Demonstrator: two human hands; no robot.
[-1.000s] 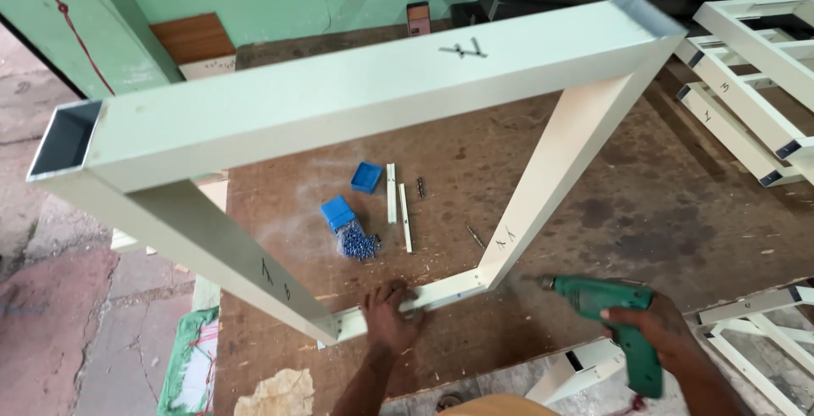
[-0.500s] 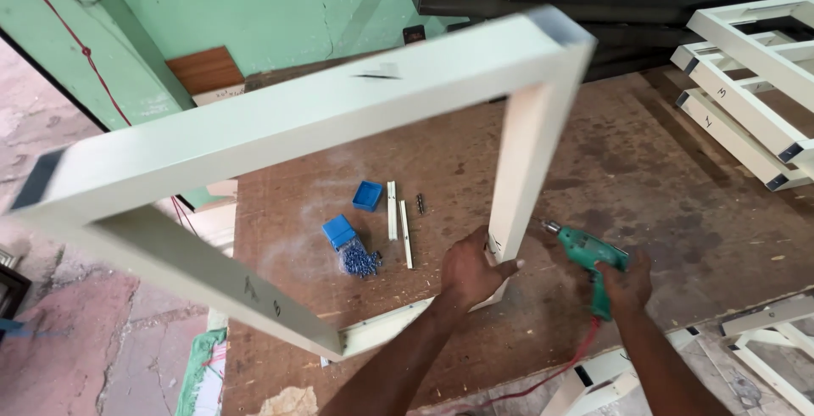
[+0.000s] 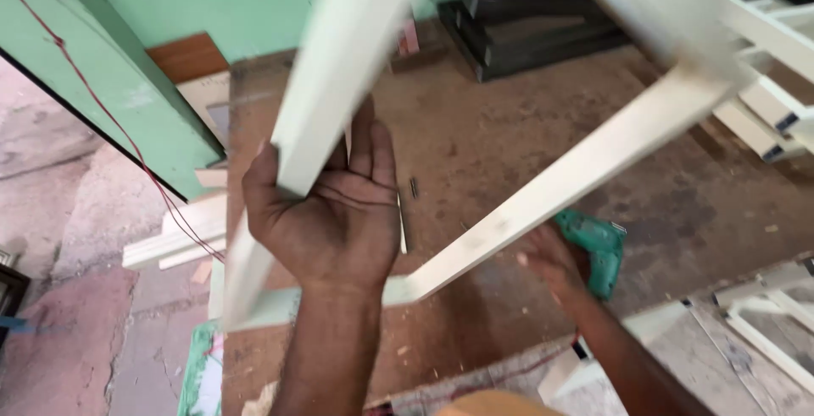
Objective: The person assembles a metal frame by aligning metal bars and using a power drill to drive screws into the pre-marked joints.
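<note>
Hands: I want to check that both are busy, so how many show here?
2. The left hand grips a rail of the white frame at centre; the right hand holds the green drill, lower right. No others show.

The frame (image 3: 543, 204) looks like smooth cream-painted metal tube, the drill (image 3: 593, 251) green matt plastic, the desk (image 3: 492, 136) rough, dusty brown wood board.
</note>
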